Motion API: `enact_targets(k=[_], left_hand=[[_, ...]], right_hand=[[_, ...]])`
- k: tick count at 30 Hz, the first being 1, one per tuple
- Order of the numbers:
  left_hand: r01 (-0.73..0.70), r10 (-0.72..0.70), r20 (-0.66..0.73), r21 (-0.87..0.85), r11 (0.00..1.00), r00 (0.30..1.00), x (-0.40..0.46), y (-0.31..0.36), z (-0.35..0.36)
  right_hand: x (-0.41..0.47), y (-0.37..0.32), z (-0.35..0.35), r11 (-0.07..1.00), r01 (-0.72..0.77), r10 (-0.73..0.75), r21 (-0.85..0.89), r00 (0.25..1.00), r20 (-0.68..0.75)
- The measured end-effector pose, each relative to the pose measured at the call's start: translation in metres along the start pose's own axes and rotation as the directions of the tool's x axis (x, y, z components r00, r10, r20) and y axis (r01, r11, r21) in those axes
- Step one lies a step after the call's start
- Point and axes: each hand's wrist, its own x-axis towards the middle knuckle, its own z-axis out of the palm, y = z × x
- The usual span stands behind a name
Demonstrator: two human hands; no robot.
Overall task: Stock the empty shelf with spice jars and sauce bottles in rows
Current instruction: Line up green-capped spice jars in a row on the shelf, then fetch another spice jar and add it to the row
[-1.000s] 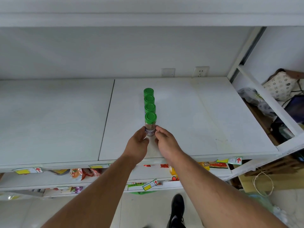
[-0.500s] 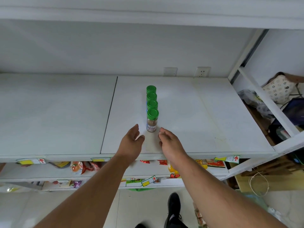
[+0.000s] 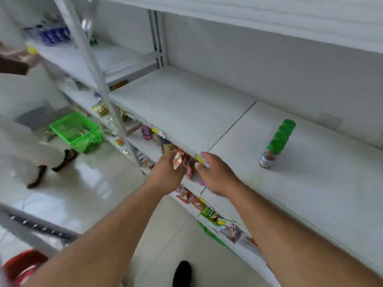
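Two empty hands, one short row of jars on the shelf

Left hand (image 3: 169, 172) and right hand (image 3: 215, 175) hang at the shelf (image 3: 186, 108) front edge, fingers loosely spread, gripping nothing. Spice jars (image 3: 276, 145) with green caps stand single file on the right board; only the front one's brown contents and label show, text too blurry to read. Price tags (image 3: 158, 131) show red arrows. Snack packets (image 3: 186, 162) underneath are half hidden. Green basket (image 3: 76, 131) on the floor is smeared.
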Motion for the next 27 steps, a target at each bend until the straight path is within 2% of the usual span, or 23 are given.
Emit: enact_targets(k=[3,6,11,15,18,22,27], left_hand=[[0.134,-0.131,-0.137,0.014,0.991,0.982,-0.057,-0.035,-0.023],[0.271,-0.268,-0.233,-0.020,0.962,0.935,-0.116,-0.072,-0.035],[0.428,-0.444,-0.334,-0.127,0.895,0.831,-0.215,-0.116,-0.052],[0.497,-0.542,-0.377,-0.217,0.840,0.751,-0.290,-0.146,-0.061],[0.535,-0.604,-0.415,-0.281,0.796,0.681,-0.349,-0.170,-0.067],[0.592,-0.699,-0.454,-0.376,0.712,0.553,-0.432,-0.204,-0.079],[0.639,-0.744,-0.518,-0.413,0.649,0.422,-0.547,-0.249,-0.108]], right_hand=[[-0.014,-0.023,0.032,0.986,0.140,-0.125,-0.086,0.979,0.160],[-0.035,-0.048,0.069,0.956,0.267,-0.220,-0.126,0.928,0.300],[-0.083,-0.089,0.140,0.885,0.447,-0.329,-0.129,0.797,0.507],[-0.131,-0.115,0.192,0.853,0.518,-0.367,-0.059,0.676,0.639],[-0.177,-0.130,0.230,0.827,0.562,-0.380,-0.022,0.587,0.715],[-0.243,-0.164,0.280,0.762,0.647,-0.422,0.020,0.473,0.773],[-0.332,-0.209,0.351,0.682,0.730,-0.452,0.051,0.365,0.814]])
